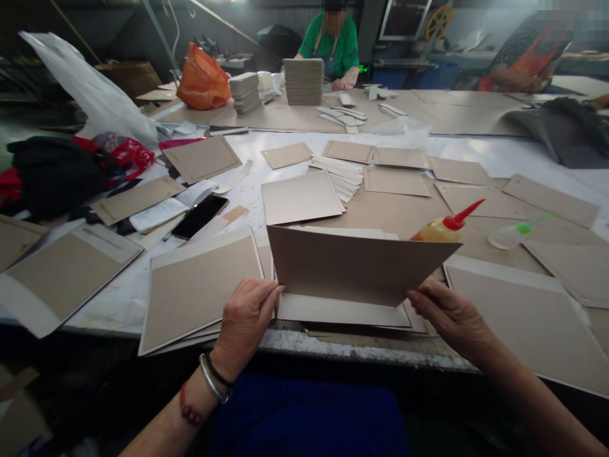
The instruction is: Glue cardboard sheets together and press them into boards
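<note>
A grey-brown cardboard sheet (356, 266) stands tilted up near the table's front edge, gripped at its two sides. My left hand (250, 311) pinches its left edge between thumb and fingers. On the opposite edge, my right hand (445, 308) has the same kind of pinch. Below the sheet lies a paler board strip (342, 311); whether the two are joined I cannot tell. Just behind the sheet's right corner rises a glue bottle (435, 230) with a red nozzle, its lower part hidden. A framed board (200, 285) lies left of my left hand.
Several brown boards (399, 181) spread across the table. A small bottle with a green tip (511, 236) lies right, a black phone (200, 216) left. Stacked boards (304, 82) stand before a person in green (328, 44); another person (528, 57) is far right.
</note>
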### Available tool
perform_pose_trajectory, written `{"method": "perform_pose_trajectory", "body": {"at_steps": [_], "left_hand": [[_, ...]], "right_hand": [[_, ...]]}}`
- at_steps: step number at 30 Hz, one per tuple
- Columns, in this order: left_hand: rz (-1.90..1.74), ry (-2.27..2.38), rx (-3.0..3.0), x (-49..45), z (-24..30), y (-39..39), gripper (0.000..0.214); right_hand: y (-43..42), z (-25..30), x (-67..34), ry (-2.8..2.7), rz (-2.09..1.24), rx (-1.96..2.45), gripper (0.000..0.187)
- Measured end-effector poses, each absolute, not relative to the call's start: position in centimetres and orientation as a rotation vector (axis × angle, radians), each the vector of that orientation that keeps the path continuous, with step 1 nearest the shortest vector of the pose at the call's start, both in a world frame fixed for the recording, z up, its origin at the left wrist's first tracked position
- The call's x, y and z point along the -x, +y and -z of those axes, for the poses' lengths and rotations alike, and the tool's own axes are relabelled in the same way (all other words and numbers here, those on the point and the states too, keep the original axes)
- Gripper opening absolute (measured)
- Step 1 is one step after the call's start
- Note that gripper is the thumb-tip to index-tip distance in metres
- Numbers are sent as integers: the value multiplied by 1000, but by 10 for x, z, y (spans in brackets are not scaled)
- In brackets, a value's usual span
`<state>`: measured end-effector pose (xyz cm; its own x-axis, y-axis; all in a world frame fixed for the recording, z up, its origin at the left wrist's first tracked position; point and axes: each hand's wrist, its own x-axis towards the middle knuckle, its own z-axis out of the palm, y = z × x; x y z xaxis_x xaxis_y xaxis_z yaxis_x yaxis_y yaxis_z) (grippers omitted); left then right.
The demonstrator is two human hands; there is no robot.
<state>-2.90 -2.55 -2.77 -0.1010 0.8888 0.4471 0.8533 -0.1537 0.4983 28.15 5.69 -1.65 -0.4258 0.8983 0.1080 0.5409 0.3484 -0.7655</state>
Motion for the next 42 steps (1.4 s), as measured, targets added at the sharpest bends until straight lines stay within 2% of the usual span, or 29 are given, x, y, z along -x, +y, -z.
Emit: {"method": "perform_pose_trajectory", "body": {"at_steps": [7, 21, 25, 33, 42], "left_hand": [[-1112, 2008, -2081, 29, 28, -29, 17], [-1030, 2033, -1978, 25, 21, -33, 19], [-954, 2025, -1864, 24, 19, -29, 21], [-811, 2007, -1759, 23, 16, -25, 26], [-656, 1996, -1797, 23, 19, -21, 25]], "right_hand": [[51, 10, -282, -2148, -846, 1225, 13], [55, 9, -282, -2165, -962, 1246, 26], [61, 9, -281, -2163, -1047, 1311, 30], [73, 7, -271, -2221, -987, 1485, 37], [76, 11, -270, -2331, -1003, 1601, 36]]}}
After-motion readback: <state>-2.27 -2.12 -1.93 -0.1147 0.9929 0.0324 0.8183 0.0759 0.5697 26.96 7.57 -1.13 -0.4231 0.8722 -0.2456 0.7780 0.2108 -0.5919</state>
